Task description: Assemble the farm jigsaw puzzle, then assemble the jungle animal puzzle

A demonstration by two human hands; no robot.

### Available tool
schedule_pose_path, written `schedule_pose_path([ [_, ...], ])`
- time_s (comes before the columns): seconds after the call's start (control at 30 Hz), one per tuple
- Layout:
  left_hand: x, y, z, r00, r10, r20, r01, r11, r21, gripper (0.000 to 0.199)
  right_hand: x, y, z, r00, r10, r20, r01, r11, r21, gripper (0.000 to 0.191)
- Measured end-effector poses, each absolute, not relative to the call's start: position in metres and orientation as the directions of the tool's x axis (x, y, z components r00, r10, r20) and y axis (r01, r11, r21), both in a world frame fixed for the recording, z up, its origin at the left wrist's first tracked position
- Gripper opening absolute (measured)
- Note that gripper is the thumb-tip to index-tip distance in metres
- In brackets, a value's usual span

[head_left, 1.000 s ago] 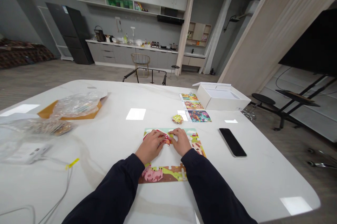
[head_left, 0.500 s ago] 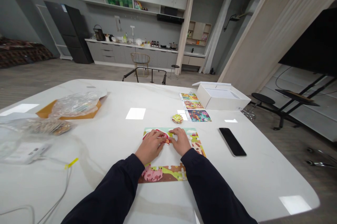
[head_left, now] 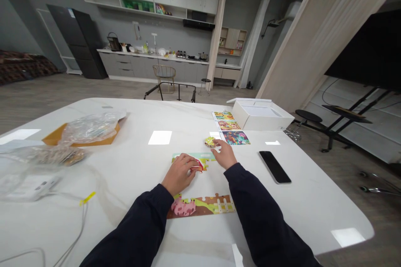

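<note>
Jigsaw puzzle (head_left: 200,207) lies part-built on the white table (head_left: 282,217), with a gap between its two strips. Our right hand (head_left: 226,154) has left the puzzle and now reaches out, fingers loosely spread, to a small pile of pieces (head_left: 211,141) beyond it. Our left hand (head_left: 179,174) stays on the puzzle, pinching a red piece (head_left: 197,165). Picture cards (head_left: 231,128) and a phone (head_left: 275,167) lie off to the right, apart from both hands.

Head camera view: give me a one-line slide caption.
Left hand on the jigsaw puzzle, right hand beside a small pile of pieces.
</note>
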State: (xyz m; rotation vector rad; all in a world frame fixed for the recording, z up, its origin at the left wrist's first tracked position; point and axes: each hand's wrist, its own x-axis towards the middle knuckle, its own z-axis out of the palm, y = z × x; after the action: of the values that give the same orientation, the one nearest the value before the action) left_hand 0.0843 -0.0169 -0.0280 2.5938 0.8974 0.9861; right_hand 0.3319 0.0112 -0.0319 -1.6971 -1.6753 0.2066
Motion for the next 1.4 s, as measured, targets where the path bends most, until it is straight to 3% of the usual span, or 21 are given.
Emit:
schedule_pose_path([
  [0.37, 0.081, -0.014, -0.028, 0.531, 0.631, 0.565, 0.465, -0.775, 0.429, 0.016, 0.34, 0.062, -0.036, 0.142, 0.926, 0.351, 0.869, 0.054, -0.492, 0.028],
  [0.6, 0.08, -0.015, -0.023, 0.488, 0.675, 0.553, 0.48, -0.737, 0.476, 0.017, 0.34, 0.041, -0.011, 0.13, 0.902, 0.412, 0.834, 0.126, -0.538, 0.045],
  [0.73, 0.083, -0.017, -0.02, 0.346, 0.782, 0.519, 0.4, -0.623, 0.672, 0.023, 0.317, -0.007, 0.004, 0.038, 0.87, 0.491, 0.643, 0.355, -0.678, 0.047],
  [0.87, 0.09, -0.021, -0.017, 0.287, 0.918, 0.274, 0.103, -0.314, 0.944, 0.036, 0.292, -0.049, 0.012, -0.088, 0.854, 0.513, 0.544, 0.473, -0.693, 0.042],
  [1.0, 0.094, -0.02, -0.017, 0.312, 0.941, 0.13, -0.124, -0.095, 0.988, 0.044, 0.28, -0.059, 0.014, -0.157, 0.835, 0.527, 0.517, 0.524, -0.677, 0.036],
  [1.1, 0.093, -0.018, -0.019, 0.286, 0.954, 0.092, -0.147, -0.051, 0.988, 0.044, 0.276, -0.057, 0.01, -0.076, 0.86, 0.505, 0.45, 0.482, -0.752, 0.037],
  [1.23, 0.091, -0.017, -0.019, 0.295, 0.951, 0.092, -0.14, -0.053, 0.989, 0.043, 0.274, -0.055, -0.001, 0.014, 0.931, 0.366, 0.31, 0.344, -0.886, 0.042],
  [1.4, 0.091, -0.02, -0.017, 0.309, 0.947, 0.092, -0.139, -0.051, 0.989, 0.041, 0.276, -0.052, -0.008, 0.085, 0.961, 0.264, 0.195, 0.244, -0.95, 0.029],
])
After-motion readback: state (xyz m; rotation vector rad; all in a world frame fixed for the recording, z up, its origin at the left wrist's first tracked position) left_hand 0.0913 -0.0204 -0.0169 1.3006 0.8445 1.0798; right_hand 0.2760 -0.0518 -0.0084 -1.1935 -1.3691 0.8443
